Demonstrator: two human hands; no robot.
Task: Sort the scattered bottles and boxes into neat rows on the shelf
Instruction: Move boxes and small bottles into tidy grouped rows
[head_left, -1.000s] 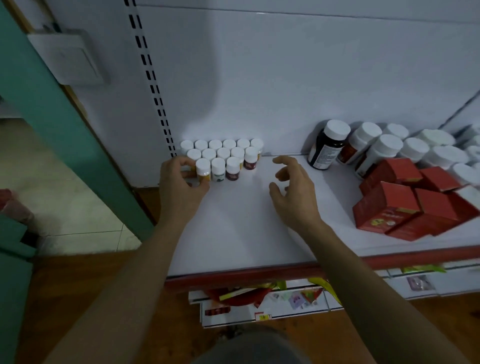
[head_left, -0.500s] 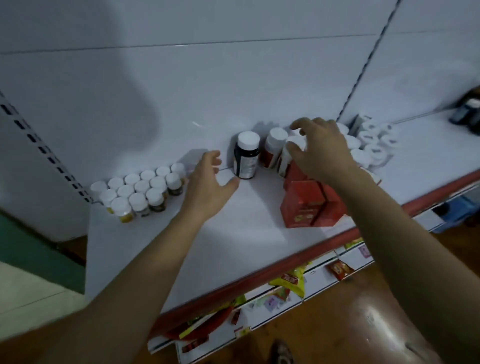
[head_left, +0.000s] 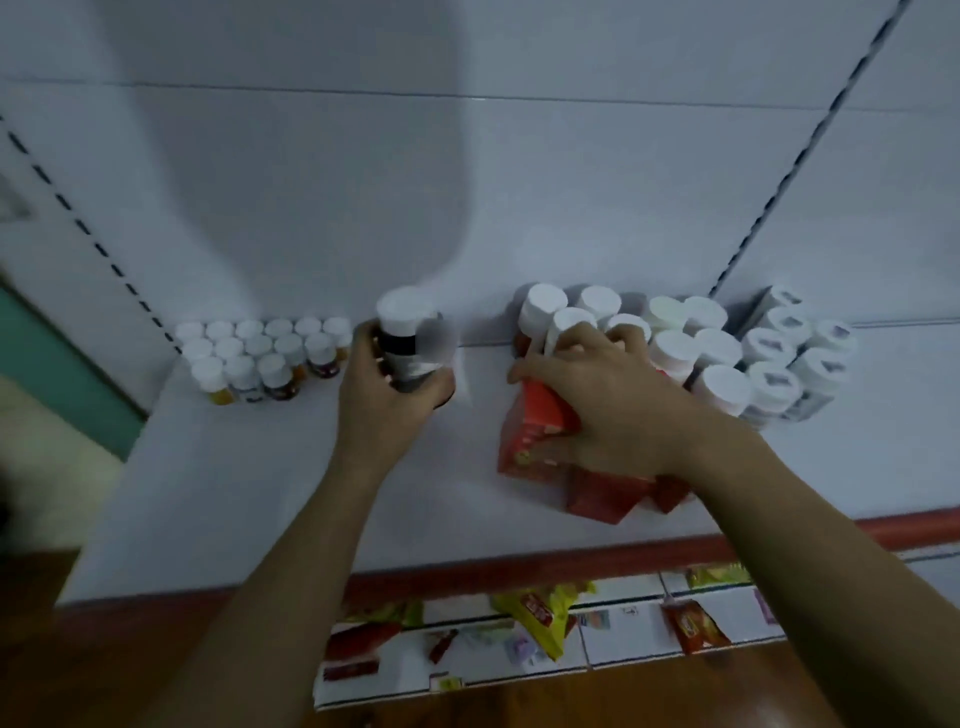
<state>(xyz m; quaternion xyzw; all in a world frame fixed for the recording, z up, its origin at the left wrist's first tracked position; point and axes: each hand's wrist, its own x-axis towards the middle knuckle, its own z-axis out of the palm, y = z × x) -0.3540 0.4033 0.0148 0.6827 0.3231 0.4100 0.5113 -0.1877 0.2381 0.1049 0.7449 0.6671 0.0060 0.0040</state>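
Left hand (head_left: 384, 400) now grips the dark bottle (head_left: 408, 345) — right hand (head_left: 602, 400) clutches a red box (head_left: 535, 423).
Set it upright just right of the small bottles (head_left: 260, 353) — rows flush.

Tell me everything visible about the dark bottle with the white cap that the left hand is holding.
The dark round bottle with a white cap carries a pale label, too blurred to read; material unclear. It is held roughly upright near the back of the white shelf, just right of the rows of small white-capped bottles. The left hand grips its lower body, fingers curled round it.
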